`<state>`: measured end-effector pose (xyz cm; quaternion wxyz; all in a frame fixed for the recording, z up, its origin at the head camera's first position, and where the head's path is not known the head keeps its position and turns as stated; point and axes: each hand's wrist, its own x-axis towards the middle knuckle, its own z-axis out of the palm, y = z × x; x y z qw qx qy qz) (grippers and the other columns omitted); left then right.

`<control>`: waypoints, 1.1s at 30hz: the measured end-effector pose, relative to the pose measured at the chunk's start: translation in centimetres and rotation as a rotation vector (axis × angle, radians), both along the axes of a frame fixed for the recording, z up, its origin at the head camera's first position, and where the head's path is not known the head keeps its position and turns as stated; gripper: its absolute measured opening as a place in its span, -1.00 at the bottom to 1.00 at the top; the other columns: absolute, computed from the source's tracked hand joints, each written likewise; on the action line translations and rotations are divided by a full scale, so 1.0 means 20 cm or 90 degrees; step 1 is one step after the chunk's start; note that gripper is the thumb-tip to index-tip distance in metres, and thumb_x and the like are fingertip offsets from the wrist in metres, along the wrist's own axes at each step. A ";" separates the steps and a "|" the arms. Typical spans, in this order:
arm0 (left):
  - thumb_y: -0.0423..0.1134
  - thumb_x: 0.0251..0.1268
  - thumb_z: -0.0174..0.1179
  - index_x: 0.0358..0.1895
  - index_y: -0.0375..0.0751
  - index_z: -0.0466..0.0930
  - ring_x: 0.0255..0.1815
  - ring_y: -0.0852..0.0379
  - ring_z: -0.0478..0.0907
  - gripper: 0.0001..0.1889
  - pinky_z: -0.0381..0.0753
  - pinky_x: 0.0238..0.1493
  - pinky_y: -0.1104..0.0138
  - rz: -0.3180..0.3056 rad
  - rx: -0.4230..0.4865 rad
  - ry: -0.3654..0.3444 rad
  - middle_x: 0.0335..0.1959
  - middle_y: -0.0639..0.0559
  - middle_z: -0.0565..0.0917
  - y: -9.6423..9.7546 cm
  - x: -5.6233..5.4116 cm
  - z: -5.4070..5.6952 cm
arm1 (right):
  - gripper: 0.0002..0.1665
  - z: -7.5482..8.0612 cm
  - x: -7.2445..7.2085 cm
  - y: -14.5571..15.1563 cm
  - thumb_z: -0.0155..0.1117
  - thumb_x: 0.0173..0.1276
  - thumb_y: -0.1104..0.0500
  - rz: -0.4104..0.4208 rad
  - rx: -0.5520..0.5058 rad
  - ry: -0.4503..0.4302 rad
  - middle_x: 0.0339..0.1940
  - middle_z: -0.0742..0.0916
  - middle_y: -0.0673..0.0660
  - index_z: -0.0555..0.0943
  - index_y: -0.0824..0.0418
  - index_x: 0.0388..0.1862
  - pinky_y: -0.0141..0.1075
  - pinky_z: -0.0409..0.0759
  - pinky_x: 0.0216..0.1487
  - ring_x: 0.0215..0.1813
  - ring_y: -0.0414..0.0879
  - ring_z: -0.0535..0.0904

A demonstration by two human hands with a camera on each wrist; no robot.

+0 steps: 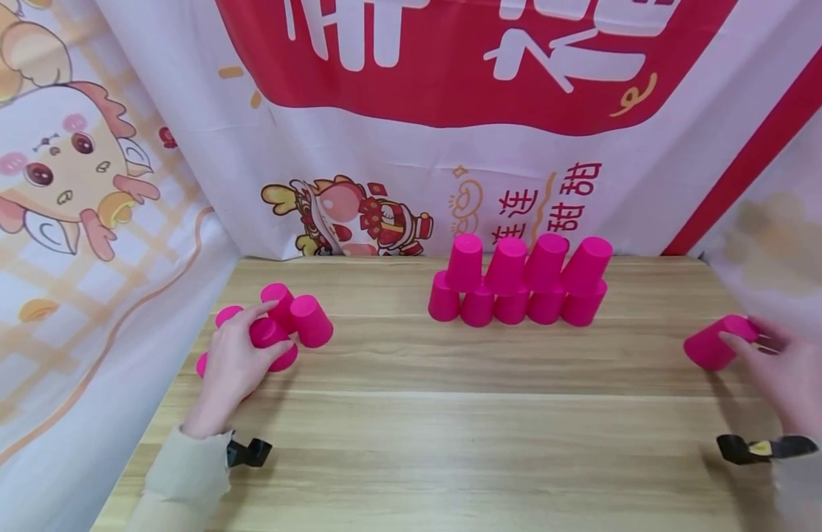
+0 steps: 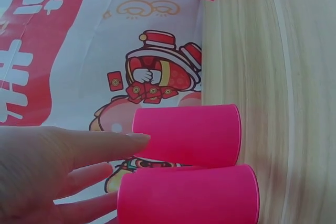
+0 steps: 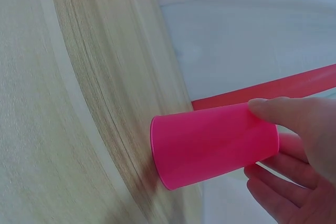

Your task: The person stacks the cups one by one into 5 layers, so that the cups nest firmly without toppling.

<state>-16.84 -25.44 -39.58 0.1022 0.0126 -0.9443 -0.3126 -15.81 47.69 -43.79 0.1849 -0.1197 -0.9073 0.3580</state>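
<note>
My left hand (image 1: 234, 351) reaches over a loose group of pink plastic cups at the table's left side. Thumb and fingers stand apart around a pink cup (image 1: 267, 334) there. In the left wrist view, one fingertip overlaps the base end of an upside-down cup (image 2: 189, 135), with another cup (image 2: 189, 198) beside it. At the far right, my right hand (image 1: 786, 366) grips another pink cup (image 1: 713, 346) near its base. That cup (image 3: 212, 145) tilts with its wide rim down toward the tabletop, thumb on one side and fingers on the other.
Toward the back of the wooden table (image 1: 411, 458) stands a two-tier wall of upside-down pink cups, several in the lower row (image 1: 477, 307) and several in the upper row (image 1: 507, 266). A printed cloth (image 1: 357, 148) hangs behind the table, with more cloth at both sides.
</note>
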 end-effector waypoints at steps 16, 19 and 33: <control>-0.14 0.16 0.53 0.29 -0.37 0.41 0.08 -0.30 0.58 -0.29 0.61 0.09 -0.11 -0.046 0.015 -0.121 0.16 -0.38 0.60 -0.01 -0.03 -0.06 | -0.41 0.02 -0.01 0.00 0.39 0.42 0.09 0.009 0.013 -0.010 -0.37 0.43 -0.64 0.53 0.53 0.20 -0.73 0.36 -0.38 -0.33 -0.71 0.35; -0.11 0.14 0.55 0.26 -0.37 0.44 0.03 -0.26 0.60 -0.30 0.62 0.06 -0.08 -0.055 0.018 -0.129 0.11 -0.35 0.63 -0.01 -0.03 -0.10 | -0.41 0.03 -0.01 0.00 0.37 0.44 0.08 0.008 0.016 -0.017 -0.40 0.42 -0.66 0.53 0.53 0.20 -0.69 0.35 -0.39 -0.35 -0.68 0.36; 0.06 0.07 0.57 0.31 -0.26 0.51 0.11 -0.22 0.63 -0.21 0.63 0.11 -0.07 -0.116 0.064 -0.096 0.15 -0.21 0.65 0.16 -0.01 -0.02 | -0.47 0.01 -0.02 0.00 0.35 0.45 0.11 0.022 -0.001 -0.012 -0.41 0.45 -0.64 0.53 0.52 0.16 -0.69 0.37 -0.37 -0.34 -0.63 0.39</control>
